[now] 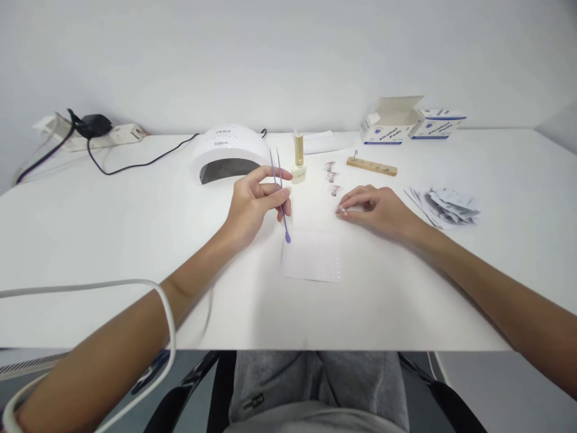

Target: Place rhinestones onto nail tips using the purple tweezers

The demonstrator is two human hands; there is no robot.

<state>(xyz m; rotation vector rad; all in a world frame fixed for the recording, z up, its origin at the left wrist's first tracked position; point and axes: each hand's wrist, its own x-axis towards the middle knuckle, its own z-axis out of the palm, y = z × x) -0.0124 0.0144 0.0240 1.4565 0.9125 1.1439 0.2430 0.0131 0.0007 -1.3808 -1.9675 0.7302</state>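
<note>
My left hand [259,201] grips purple tweezers [283,213] between thumb and fingers. The two thin tips point up and the flat rounded end hangs over a white sheet [309,258] with small raised dots on its right side. My right hand [376,210] rests low on the table, thumb and fingertips pinched on a small shiny clear piece [341,210]; its exact kind is partly hidden. Just beyond those fingers stand several similar small clear pieces [334,190] with metal parts, in a short row. A bottle with a gold cap [299,156] stands beside my left fingertips.
A white nail lamp [229,147] stands behind my left hand. At right lie a wooden strip [372,166] with a metal peg and a pile of foil packets [446,207]. Alcohol pad boxes [385,129] stand behind. A white cable [169,319] loops over my left forearm.
</note>
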